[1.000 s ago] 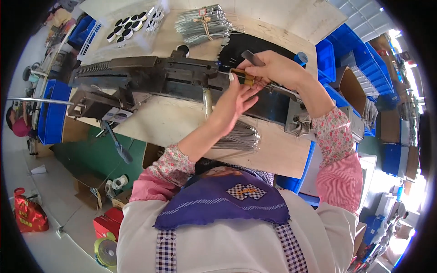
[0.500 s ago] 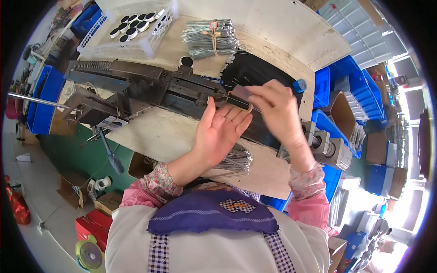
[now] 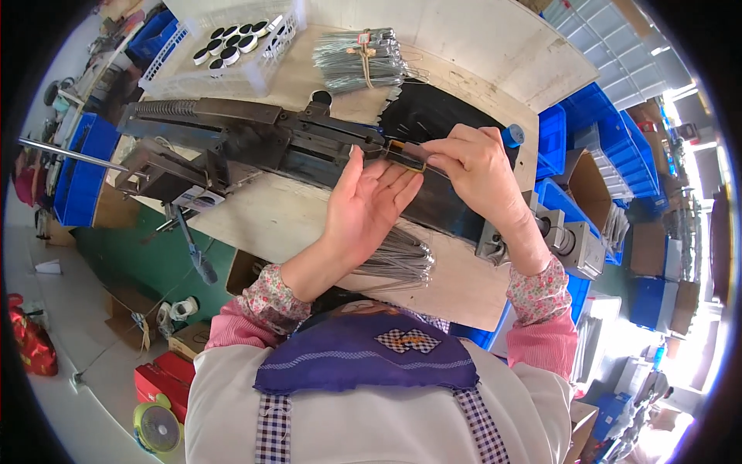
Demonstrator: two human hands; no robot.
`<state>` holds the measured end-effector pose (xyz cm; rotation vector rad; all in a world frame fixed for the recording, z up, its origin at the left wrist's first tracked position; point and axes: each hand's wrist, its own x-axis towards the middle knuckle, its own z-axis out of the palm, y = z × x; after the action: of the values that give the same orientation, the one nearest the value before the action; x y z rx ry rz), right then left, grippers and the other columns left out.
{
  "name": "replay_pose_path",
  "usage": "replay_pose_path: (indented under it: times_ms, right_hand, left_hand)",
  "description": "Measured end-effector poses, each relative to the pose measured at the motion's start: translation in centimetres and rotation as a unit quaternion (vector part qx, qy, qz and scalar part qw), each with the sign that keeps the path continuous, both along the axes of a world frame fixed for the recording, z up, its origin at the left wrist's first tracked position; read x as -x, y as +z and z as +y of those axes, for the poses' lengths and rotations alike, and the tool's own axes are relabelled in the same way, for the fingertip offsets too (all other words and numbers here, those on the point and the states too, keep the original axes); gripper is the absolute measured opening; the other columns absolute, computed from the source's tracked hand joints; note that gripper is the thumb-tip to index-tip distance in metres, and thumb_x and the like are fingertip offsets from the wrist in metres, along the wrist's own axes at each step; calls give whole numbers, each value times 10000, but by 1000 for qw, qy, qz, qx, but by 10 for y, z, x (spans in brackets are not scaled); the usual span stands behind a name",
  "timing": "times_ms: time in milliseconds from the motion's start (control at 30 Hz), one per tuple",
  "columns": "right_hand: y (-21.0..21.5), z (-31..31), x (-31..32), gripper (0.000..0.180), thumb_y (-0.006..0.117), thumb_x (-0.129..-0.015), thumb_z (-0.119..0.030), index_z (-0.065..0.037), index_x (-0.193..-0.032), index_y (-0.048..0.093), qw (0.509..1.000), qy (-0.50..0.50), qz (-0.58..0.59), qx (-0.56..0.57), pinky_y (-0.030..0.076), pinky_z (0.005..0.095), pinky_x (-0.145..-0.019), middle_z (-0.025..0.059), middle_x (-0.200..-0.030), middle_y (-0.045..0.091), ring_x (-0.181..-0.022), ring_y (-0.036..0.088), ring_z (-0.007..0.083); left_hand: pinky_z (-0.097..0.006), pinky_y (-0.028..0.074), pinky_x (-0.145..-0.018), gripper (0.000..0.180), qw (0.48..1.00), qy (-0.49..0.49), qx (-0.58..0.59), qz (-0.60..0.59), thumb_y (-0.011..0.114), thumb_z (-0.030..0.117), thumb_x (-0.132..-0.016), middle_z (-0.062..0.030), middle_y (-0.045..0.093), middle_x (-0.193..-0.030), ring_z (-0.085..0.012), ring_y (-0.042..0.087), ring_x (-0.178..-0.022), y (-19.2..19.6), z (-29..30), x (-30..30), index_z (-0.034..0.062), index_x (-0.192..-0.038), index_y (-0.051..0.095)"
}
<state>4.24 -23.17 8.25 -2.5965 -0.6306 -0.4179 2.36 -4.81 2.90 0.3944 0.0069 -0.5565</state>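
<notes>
A long dark metal bench machine (image 3: 305, 155) with a coil spring at its left end runs across the worktable. My left hand (image 3: 359, 205) is open, palm up, with its fingertips under a narrow metal frame (image 3: 402, 163) at the machine's middle. It holds nothing visible. My right hand (image 3: 479, 170) is closed in a pinch on a small flat brownish-purple piece (image 3: 415, 151), which lies along that frame. The fingers partly hide the piece, so its exact kind does not show.
Bundled thin metal wires (image 3: 359, 62) lie at the back, beside a clear plastic basket (image 3: 263, 77) of round black-topped pieces. More loose wires (image 3: 398, 263) lie near my left wrist. A blue cap (image 3: 512, 136) stands right of my right hand. Blue bins (image 3: 550, 143) line the right side.
My right hand has moved slightly, bringing the brownish piece flatter along the metal frame. My left hand stays palm up under it. The whole view has shifted a little.
</notes>
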Motion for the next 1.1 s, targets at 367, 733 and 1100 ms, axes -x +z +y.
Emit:
replay_pose_path:
  times_ms: [367,733,1100]
  right_hand:
    - [42,8,29,189,571,-883,-112,-48,-1061,586,980,-141,69,-122,483,336,-502,102,-659,601,-578,626,265]
    - [4,27,43,309,588,-722,-58,84,-996,571,969,-79,-31,231,479,305,-438,89,-574,597,-508,636,225]
    - [-82,-13,152,181,581,-879,-131,-69,-1032,508,945,-133,294,52,494,458,-681,157,-895,653,-815,638,366]
  left_hand:
    - [-390,278,-1142,729,999,41,10,-1,266,505,-1000,-255,400,-1377,-303,397,-1304,3,-1,2,-151,-1309,339]
    - [-406,333,-1099,641,998,19,25,48,385,451,-987,-227,470,-1298,-298,449,-1243,2,0,-5,-127,-1263,392]
    - [-407,398,-1071,265,995,68,-60,33,551,186,-945,-156,562,-1140,-255,511,-1155,-20,-22,23,-37,-1088,537]
